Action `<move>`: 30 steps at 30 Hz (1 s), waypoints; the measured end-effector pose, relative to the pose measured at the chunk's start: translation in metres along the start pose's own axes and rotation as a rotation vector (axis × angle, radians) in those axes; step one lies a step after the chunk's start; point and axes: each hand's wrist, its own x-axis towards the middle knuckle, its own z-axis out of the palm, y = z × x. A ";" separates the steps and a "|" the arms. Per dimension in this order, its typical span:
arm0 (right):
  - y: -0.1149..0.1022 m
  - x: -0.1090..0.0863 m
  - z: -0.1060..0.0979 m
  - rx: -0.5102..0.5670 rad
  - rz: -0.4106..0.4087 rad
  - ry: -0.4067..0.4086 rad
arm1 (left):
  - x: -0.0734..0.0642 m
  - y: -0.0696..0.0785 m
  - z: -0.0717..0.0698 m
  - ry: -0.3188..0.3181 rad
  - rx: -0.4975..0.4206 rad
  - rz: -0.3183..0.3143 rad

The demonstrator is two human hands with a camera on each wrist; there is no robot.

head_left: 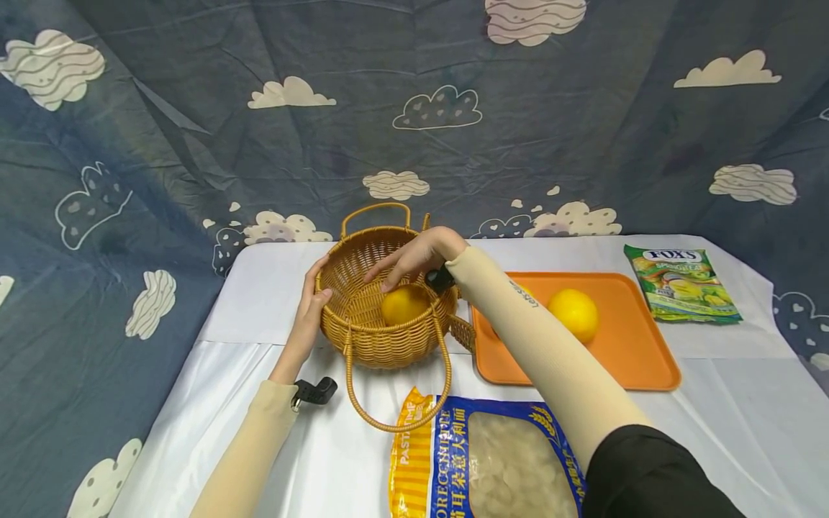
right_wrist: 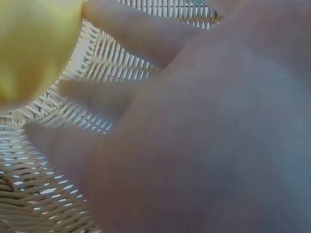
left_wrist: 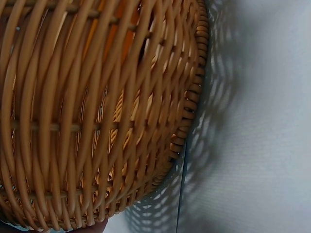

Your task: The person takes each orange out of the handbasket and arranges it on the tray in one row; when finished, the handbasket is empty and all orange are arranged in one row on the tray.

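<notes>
A round wicker basket (head_left: 382,349) stands tilted toward me on the white cloth, one handle up at the back, the other hanging down in front. My left hand (head_left: 306,316) grips its left rim, thumb over the edge and fingers along the outside. In the left wrist view the basket's woven wall (left_wrist: 97,107) fills most of the picture. Reaching in over the right side is my right hand (head_left: 417,259), fingers spread and pointing down. Just below them a round yellow fruit (head_left: 404,306) lies in the basket. A fingertip meets the fruit (right_wrist: 36,46) in the right wrist view.
Right of the basket lies an orange tray (head_left: 637,360) with a yellow fruit (head_left: 573,315) and another partly behind my right forearm. A green Fox's candy bag (head_left: 683,285) is at the back right. A blue and yellow pasta bag (head_left: 440,460) lies in front, under the hanging handle.
</notes>
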 end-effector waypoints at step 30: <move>-0.004 0.019 0.006 0.120 0.012 0.090 | 0.000 0.000 0.000 0.001 0.016 -0.004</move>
